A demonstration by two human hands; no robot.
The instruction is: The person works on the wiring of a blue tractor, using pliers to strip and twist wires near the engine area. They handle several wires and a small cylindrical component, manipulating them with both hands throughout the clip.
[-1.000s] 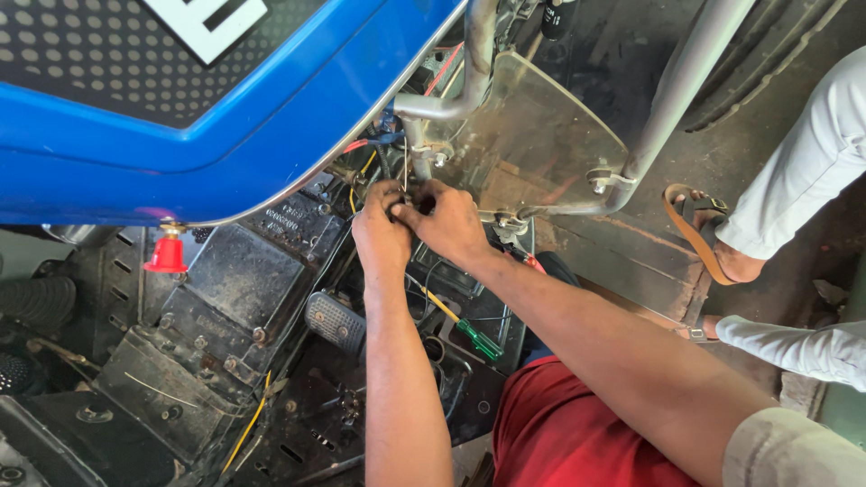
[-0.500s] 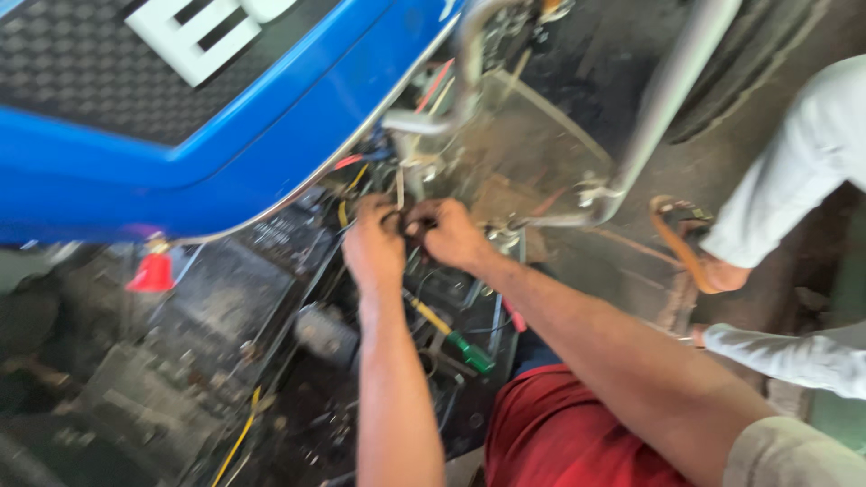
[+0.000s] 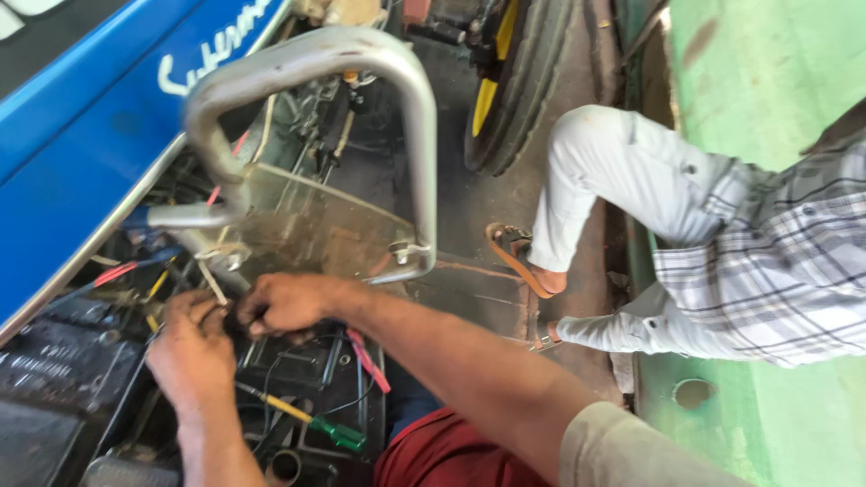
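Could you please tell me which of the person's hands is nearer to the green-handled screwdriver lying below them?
Left. The left hand sits just above the screwdriver, close to its yellow shaft; the right hand is higher, farther from it.

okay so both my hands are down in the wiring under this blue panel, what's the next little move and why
Probably keep the left hand steadying the wire bundle while the right hand works at the spot where the two hands meet. Both are pinched together there, and the green-handled screwdriver lies unused just below, within easy reach if needed.
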